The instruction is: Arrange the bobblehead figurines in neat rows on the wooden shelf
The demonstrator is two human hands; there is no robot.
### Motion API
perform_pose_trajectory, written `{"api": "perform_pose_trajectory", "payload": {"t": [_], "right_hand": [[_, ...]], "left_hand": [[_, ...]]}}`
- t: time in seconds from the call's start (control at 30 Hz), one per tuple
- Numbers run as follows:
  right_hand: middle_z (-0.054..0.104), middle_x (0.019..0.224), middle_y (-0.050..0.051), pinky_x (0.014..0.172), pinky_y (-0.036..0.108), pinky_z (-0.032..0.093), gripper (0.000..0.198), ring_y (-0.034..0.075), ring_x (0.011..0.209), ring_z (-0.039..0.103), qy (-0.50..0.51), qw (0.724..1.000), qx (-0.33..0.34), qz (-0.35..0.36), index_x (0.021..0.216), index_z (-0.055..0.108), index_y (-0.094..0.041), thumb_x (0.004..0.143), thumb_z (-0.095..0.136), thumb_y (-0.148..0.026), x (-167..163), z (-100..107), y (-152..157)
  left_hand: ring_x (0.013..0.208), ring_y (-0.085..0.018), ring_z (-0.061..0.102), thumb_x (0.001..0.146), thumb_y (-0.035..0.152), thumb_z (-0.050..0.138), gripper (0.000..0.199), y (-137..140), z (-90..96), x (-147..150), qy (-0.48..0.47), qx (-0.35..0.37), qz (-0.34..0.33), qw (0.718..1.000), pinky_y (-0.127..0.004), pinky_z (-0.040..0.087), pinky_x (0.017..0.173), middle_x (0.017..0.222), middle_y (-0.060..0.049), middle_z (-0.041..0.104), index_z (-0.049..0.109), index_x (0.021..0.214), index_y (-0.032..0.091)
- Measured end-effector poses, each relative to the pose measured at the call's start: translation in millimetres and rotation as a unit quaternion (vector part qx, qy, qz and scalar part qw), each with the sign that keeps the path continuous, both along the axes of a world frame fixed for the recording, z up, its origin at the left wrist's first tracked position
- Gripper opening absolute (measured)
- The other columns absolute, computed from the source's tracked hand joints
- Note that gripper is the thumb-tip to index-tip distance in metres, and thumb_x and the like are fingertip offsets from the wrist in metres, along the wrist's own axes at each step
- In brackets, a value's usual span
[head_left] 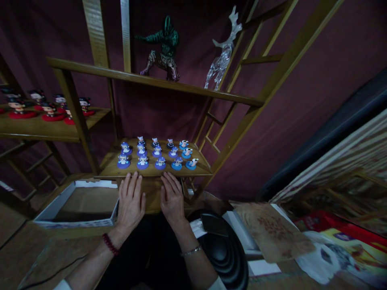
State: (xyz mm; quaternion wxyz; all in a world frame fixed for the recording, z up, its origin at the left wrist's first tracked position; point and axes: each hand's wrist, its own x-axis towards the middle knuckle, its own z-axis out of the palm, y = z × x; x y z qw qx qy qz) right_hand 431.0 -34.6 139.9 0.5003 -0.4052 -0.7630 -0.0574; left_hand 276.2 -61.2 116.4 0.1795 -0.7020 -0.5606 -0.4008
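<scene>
Both the left hand (130, 201) and right hand (171, 198) lie open and flat at the near edge of the low shelf (151, 171), empty. Just beyond them stand small blue-based figurines (157, 155), probably light and brittle; best pinched by their round bases.

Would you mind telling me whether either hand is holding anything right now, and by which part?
Nothing is held. The left hand and right hand lie flat, fingers spread, at the front edge of the wooden shelf, just short of the small blue-based figurines.

I see a dim room: dark maroon wall (317, 60) behind a wooden shelf unit (151, 80), wooden floor (18, 257) at near left, patterned fabric (347, 161) at right.
</scene>
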Motion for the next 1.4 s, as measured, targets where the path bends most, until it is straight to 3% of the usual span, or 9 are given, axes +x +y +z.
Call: {"api": "perform_pose_trajectory", "payload": {"t": [0.5, 1.27, 1.4], "right_hand": [[0.061, 0.127, 0.011, 0.101, 0.046, 0.048, 0.051, 0.021, 0.127, 0.049, 0.018, 1.000, -0.005, 0.001, 0.129, 0.054, -0.020, 0.084, 0.038, -0.002, -2.4, -8.1, 0.8], [0.062, 0.123, 0.011, 0.101, 0.048, 0.046, 0.041, 0.021, 0.124, 0.051, 0.046, 0.998, 0.018, -0.028, 0.119, 0.059, -0.019, 0.085, 0.039, -0.004, -12.1, -16.1, 4.8], [0.061, 0.125, 0.012, 0.103, 0.048, 0.045, 0.039, 0.022, 0.127, 0.048, 0.030, 0.999, 0.022, -0.035, 0.119, 0.058, -0.017, 0.086, 0.041, -0.006, -14.5, -16.7, 3.6]], "left_hand": [[0.141, -0.033, 0.024, 0.083, 0.013, 0.047, 0.073, -0.3, -2.6, -9.3, 0.022, -0.010, -0.014, 1.000, -0.055, 0.030, 0.107, 0.146, -0.018, 0.040, 0.015, 0.149, 0.016], [0.142, -0.031, 0.022, 0.083, 0.009, 0.042, 0.071, -2.8, -1.3, -17.7, 0.038, -0.041, -0.026, 0.998, -0.053, 0.029, 0.107, 0.149, -0.015, 0.037, 0.016, 0.149, 0.015], [0.143, -0.031, 0.016, 0.082, 0.007, 0.042, 0.067, -6.4, -1.2, -17.7, 0.029, -0.056, -0.041, 0.997, -0.054, 0.031, 0.108, 0.151, -0.017, 0.031, 0.023, 0.146, 0.014]]}}
